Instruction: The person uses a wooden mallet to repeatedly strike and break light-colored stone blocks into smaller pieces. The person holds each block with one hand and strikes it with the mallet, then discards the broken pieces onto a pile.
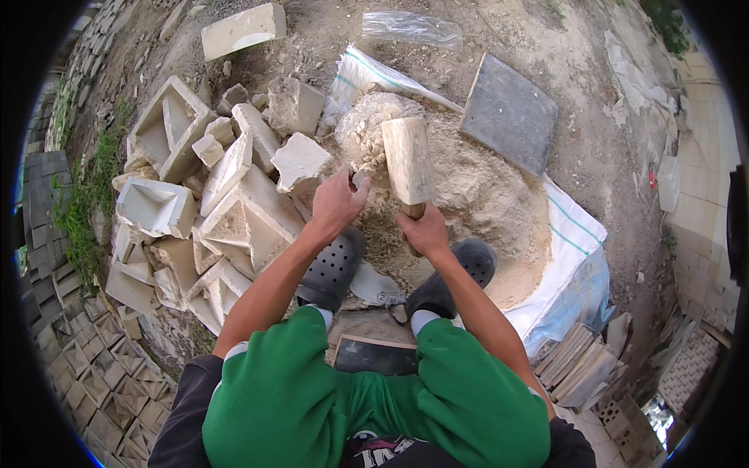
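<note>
A person in green trousers [328, 390] squats at the bottom of the frame, black perforated clogs [334, 265] planted at the edge of a mound of pale crushed rubble [484, 195] that spreads over a white woven sack [573, 234] at centre right. The right hand [424, 232] is closed around the handle of a wooden mallet [407, 160], whose blocky head stands just above a crumbly pale lump [360, 132] at centre frame. The left hand [337, 201] rests with fingers curled at the near side of that lump, beside the mallet head; whether it grips the lump or only steadies it cannot be told.

The chief hazard, by the look of it, is how close those left fingers lie to the striking face: a blow landing slightly off could catch them. Chips flying from the lump could reach bare forearms and the open holes of the clogs, both close to the strike point. The loose rubble underfoot may also shift under a squatting stance.

To the left, a heap of broken cast blocks [203, 195], some hollow and angular, is stacked loosely and could slide toward the left foot. A dark grey slab [511, 113] lies at upper right, a pale block [243, 30] at the top.
</note>
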The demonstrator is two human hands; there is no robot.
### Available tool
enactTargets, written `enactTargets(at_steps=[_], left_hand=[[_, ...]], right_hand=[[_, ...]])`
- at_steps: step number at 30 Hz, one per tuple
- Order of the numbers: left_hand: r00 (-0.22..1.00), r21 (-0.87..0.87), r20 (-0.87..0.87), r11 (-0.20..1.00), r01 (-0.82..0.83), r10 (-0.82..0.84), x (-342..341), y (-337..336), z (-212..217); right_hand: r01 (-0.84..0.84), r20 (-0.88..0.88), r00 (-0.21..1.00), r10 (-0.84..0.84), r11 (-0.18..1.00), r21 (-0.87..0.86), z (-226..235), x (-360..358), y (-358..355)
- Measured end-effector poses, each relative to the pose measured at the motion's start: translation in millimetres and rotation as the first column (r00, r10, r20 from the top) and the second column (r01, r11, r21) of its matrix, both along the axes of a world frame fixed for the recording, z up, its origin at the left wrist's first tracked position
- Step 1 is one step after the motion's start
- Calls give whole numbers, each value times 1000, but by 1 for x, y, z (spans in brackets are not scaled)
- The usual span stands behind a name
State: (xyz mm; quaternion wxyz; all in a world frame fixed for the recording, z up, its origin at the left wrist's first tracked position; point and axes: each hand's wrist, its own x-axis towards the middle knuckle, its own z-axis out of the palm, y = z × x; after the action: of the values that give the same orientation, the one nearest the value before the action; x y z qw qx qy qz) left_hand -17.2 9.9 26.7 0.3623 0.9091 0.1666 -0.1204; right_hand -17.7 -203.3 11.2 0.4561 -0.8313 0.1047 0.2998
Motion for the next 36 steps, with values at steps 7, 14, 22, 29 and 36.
enactTargets(at_steps=[7, 14, 22, 29, 36], left_hand=[[991, -13, 107, 996, -83, 84, 8, -3, -1], [996, 92, 91, 995, -29, 20, 8, -2, -2], [997, 85, 76, 996, -34, 27, 4, 0, -8], [998, 59, 24, 997, -54, 53, 6, 1, -11], [997, 24, 3, 997, -72, 72, 8, 0, -12]], right_hand=[[-112, 224, 966, 129, 990, -85, 40, 24, 1], [-104, 310, 950, 28, 967, 233, 68, 16, 19], [-59, 142, 988, 68, 996, -64, 38, -1, 15], [-92, 216, 970, 111, 991, -95, 34, -6, 4], [-164, 250, 946, 205, 971, -173, 51, 17, 9]])
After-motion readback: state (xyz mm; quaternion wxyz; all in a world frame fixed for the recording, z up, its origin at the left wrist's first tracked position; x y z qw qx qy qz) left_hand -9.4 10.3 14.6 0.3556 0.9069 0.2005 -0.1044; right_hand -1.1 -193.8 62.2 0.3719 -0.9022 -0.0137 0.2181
